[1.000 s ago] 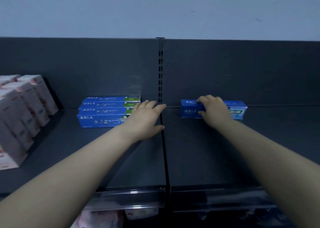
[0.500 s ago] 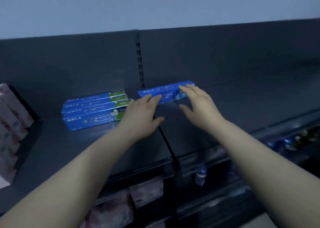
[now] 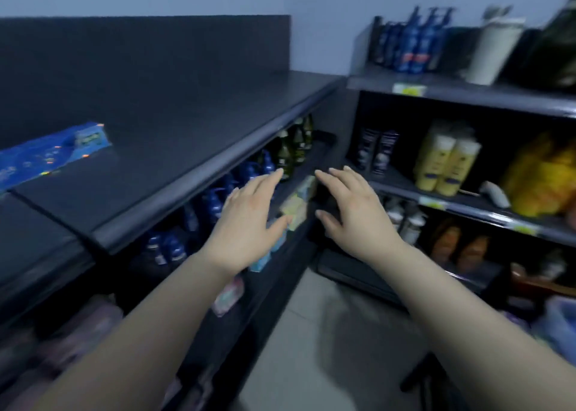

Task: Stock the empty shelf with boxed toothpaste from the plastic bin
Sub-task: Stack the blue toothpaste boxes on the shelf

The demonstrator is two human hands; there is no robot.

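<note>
A blue toothpaste box (image 3: pixel 53 151) lies flat on the dark top shelf (image 3: pixel 187 123) at the far left of the blurred view. My left hand (image 3: pixel 249 220) and my right hand (image 3: pixel 352 211) hover side by side in the air in front of the lower shelves, off to the right of the box. Both hands have spread fingers and hold nothing. A pale blue plastic edge (image 3: pixel 561 320) shows at the right border; I cannot tell whether it is the bin.
Blue and dark green bottles (image 3: pixel 290 151) fill the shelf under the top one. A second rack (image 3: pixel 467 95) to the right carries blue bottles, yellow tubes (image 3: pixel 445 161) and yellow packs. Grey floor (image 3: pixel 311 348) lies between the racks.
The view has swung sharply right, away from the shelf. Both hands have left the toothpaste box, which stays on the shelf, and moved right with the view.
</note>
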